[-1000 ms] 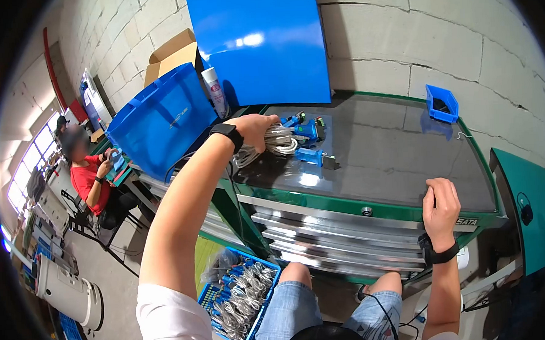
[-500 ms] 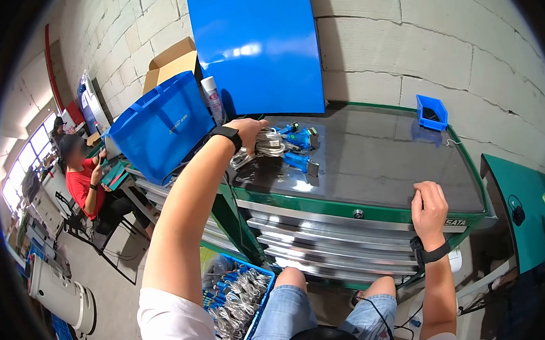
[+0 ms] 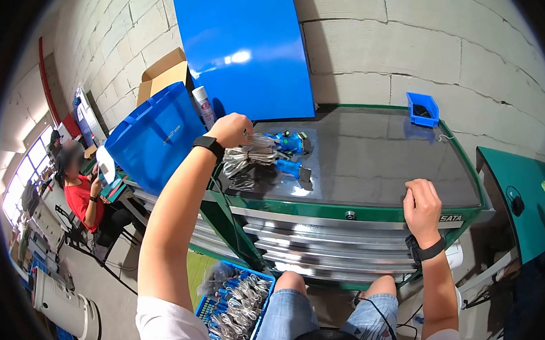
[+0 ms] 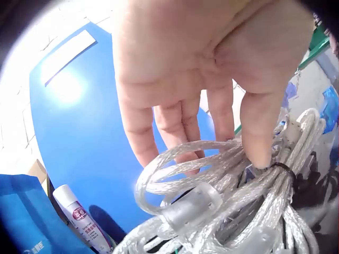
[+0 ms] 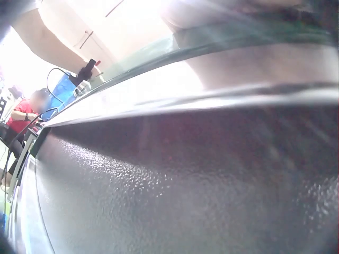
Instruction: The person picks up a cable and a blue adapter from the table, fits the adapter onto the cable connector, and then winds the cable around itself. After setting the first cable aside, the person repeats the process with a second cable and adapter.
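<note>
Coiled cables [image 3: 247, 154] in clear silvery sheathing lie at the left of the dark worktop [image 3: 369, 156]. Their blue connectors [image 3: 294, 168] point right, over a sheet of clear plastic film. My left hand [image 3: 231, 131] is at the cables' back left side. In the left wrist view, its thumb and fingers pinch a cable coil [image 4: 233, 180], the thumb right at a black tie and the fingers behind the loops. My right hand [image 3: 422, 205] rests loosely curled at the worktop's front right edge, holding nothing.
Left of the cables stand a blue bag [image 3: 155, 138], a spray can [image 3: 204, 107] and a cardboard box [image 3: 164, 74]. A small blue bin [image 3: 422, 110] sits at the back right. Below, a blue crate [image 3: 269, 285] holds several bundled cables. A person [image 3: 82, 199] sits at the far left.
My left hand has drawn back slightly to the left over the cables, uncovering more of the coil. The cables stay in place. My right hand keeps its spot while the head view shifts.
</note>
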The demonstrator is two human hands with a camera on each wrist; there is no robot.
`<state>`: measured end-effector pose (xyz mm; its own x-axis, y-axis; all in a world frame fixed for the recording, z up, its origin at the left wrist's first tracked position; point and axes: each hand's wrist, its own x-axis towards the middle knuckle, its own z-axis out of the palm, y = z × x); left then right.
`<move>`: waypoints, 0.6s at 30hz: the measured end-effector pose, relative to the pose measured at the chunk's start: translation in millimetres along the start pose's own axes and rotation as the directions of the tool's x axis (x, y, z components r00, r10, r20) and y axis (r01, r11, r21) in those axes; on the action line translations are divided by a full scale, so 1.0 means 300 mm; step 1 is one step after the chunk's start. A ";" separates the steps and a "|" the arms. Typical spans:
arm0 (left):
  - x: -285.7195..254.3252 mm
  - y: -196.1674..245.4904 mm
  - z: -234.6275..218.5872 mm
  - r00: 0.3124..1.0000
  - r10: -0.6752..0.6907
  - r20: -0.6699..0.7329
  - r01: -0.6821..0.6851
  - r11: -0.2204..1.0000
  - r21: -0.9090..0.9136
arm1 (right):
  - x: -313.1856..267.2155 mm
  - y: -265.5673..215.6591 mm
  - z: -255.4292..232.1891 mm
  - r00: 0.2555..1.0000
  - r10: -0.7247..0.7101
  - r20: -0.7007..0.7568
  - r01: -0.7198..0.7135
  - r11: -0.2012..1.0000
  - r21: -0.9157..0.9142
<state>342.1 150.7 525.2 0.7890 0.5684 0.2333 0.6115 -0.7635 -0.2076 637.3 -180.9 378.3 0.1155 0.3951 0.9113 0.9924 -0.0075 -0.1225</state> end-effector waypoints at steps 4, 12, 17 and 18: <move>0.008 0.011 -0.039 0.976 -0.049 -0.213 0.047 0.999 -0.015 | 0.002 0.000 0.001 1.000 -0.011 0.003 0.011 1.000 -0.009; -0.015 0.040 0.033 0.993 0.107 0.040 -0.109 0.993 0.047 | 0.006 -0.006 -0.004 1.000 -0.003 -0.007 0.003 1.000 -0.004; -0.012 0.082 -0.035 0.984 -0.013 -0.175 -0.002 0.996 -0.085 | 0.005 0.000 -0.005 1.000 -0.004 0.001 0.004 1.000 0.005; -0.011 0.095 -0.049 0.964 -0.030 -0.265 -0.012 0.988 -0.156 | 0.006 0.001 -0.007 1.000 0.002 0.015 -0.002 1.000 0.019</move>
<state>356.1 122.6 532.6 0.7260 0.4900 0.4825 0.5854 -0.8085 -0.0597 637.8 -182.1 380.7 0.1170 0.4087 0.9051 0.9912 0.0090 -0.1322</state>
